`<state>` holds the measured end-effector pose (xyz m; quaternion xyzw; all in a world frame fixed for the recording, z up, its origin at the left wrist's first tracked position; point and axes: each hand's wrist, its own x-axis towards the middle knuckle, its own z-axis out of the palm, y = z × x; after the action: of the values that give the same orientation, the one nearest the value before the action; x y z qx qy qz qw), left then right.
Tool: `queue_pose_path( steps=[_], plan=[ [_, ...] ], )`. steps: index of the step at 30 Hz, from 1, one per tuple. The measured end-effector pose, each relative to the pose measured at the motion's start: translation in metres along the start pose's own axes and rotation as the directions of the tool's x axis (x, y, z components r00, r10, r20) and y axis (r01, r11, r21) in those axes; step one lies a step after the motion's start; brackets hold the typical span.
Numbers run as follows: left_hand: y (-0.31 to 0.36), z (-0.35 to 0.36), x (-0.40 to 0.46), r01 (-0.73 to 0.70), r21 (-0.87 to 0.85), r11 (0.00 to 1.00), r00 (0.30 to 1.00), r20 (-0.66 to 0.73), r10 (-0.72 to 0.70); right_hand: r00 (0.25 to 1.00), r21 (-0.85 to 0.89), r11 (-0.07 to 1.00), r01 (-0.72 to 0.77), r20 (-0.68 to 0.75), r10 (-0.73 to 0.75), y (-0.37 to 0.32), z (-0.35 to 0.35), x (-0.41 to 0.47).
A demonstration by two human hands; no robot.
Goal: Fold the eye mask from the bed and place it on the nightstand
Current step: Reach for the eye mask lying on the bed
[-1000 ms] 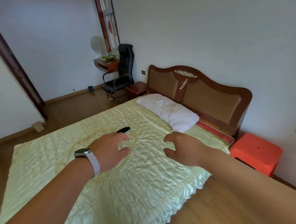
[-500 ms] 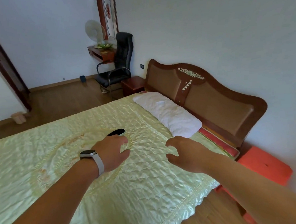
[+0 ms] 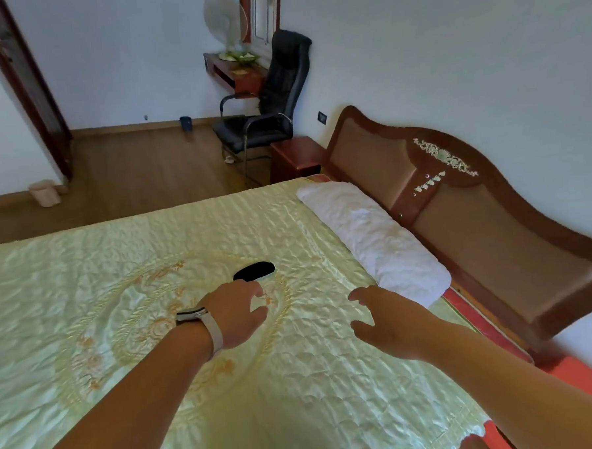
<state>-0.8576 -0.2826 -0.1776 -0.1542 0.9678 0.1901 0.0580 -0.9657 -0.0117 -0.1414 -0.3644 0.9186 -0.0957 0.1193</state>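
Note:
A black eye mask (image 3: 254, 271) lies flat in the middle of the pale green quilted bed (image 3: 84, 269). My left hand (image 3: 236, 313), with a watch on its wrist, hovers just short of the mask, fingers spread and holding nothing. To the right, my right hand (image 3: 385, 319) is held over the quilt, fingers apart and empty, near the white pillow (image 3: 370, 234). A dark red wooden nightstand (image 3: 294, 155) stands at the far side of the bed beside the headboard (image 3: 476, 221).
A black office chair (image 3: 271, 105) stands next to the nightstand, with a wall desk (image 3: 235, 73) and fan (image 3: 223, 15) behind it. An orange stool (image 3: 577, 381) sits at the near right of the bed. Wooden floor stretches left toward a doorway (image 3: 19, 84).
The view has moved closer over the bed and turned left. Both hands have reached further forward, the left one nearer to the eye mask, which has not moved.

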Motion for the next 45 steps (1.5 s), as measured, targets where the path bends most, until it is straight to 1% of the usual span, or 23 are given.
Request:
queue_pose_path(
  steps=[3, 8, 13, 16, 21, 24, 28, 30, 32, 35, 36, 38, 39, 40, 42, 45],
  plan=[
    [-0.023, -0.003, 0.004, 0.048, -0.004, 0.999, 0.999, 0.006, -0.048, 0.999, -0.021, 0.999, 0.037, 0.013, -0.036, -0.009, 0.003, 0.031],
    [-0.053, -0.003, 0.002, 0.129, -0.039, 0.991, 0.992, 0.0, -0.129, 0.988, -0.032, 0.989, 0.145, 0.065, -0.143, -0.025, 0.013, 0.077],
    [-0.066, 0.0, 0.011, 0.196, -0.046, 0.98, 0.98, -0.027, -0.197, 0.962, -0.037, 0.969, 0.243, 0.139, -0.236, -0.033, 0.026, 0.126],
    [-0.065, 0.007, 0.028, 0.24, -0.069, 0.968, 0.97, -0.025, -0.242, 0.946, -0.028, 0.962, 0.272, 0.192, -0.262, -0.026, 0.035, 0.154],
    [-0.069, 0.038, 0.083, 0.32, -0.176, 0.931, 0.948, 0.057, -0.314, 0.923, -0.003, 0.956, 0.295, 0.259, -0.284, 0.014, 0.063, 0.209],
    [-0.072, 0.07, 0.131, 0.354, -0.229, 0.906, 0.935, 0.077, -0.346, 0.917, 0.05, 0.961, 0.272, 0.288, -0.274, 0.042, 0.089, 0.253],
    [-0.07, 0.116, 0.197, 0.39, -0.388, 0.835, 0.918, 0.099, -0.383, 0.919, 0.126, 0.964, 0.235, 0.294, -0.263, 0.069, 0.127, 0.313],
    [-0.074, 0.137, 0.228, 0.419, -0.489, 0.765, 0.901, 0.115, -0.419, 0.924, 0.153, 0.966, 0.21, 0.292, -0.248, 0.079, 0.15, 0.342],
    [-0.085, 0.158, 0.258, 0.455, -0.595, 0.663, 0.871, 0.145, -0.469, 0.923, 0.177, 0.966, 0.189, 0.304, -0.236, 0.089, 0.175, 0.369],
    [-0.107, 0.189, 0.303, 0.509, -0.695, 0.509, 0.817, 0.202, -0.54, 0.919, 0.254, 0.958, 0.13, 0.332, -0.212, 0.101, 0.214, 0.408],
    [-0.115, 0.198, 0.317, 0.523, -0.73, 0.441, 0.794, 0.229, -0.563, 0.919, 0.277, 0.955, 0.109, 0.339, -0.203, 0.104, 0.227, 0.42],
    [-0.13, 0.218, 0.342, 0.54, -0.803, 0.254, 0.737, 0.305, -0.603, 0.922, 0.308, 0.949, 0.063, 0.347, -0.173, 0.109, 0.253, 0.444],
    [-0.138, 0.229, 0.355, 0.541, -0.825, 0.162, 0.707, 0.342, -0.618, 0.924, 0.321, 0.946, 0.037, 0.349, -0.154, 0.111, 0.266, 0.456],
    [-0.145, 0.239, 0.366, 0.542, -0.835, 0.092, 0.679, 0.371, -0.634, 0.927, 0.335, 0.942, 0.009, 0.35, -0.134, 0.113, 0.279, 0.467],
    [-0.16, 0.259, 0.386, 0.544, -0.839, 0.005, 0.634, 0.408, -0.657, 0.931, 0.369, 0.928, -0.041, 0.351, -0.099, 0.117, 0.304, 0.487],
    [-0.18, 0.286, 0.41, 0.555, -0.827, -0.094, 0.591, 0.471, -0.655, 0.923, 0.417, 0.9, -0.13, 0.382, -0.044, 0.124, 0.337, 0.517]
  ],
)
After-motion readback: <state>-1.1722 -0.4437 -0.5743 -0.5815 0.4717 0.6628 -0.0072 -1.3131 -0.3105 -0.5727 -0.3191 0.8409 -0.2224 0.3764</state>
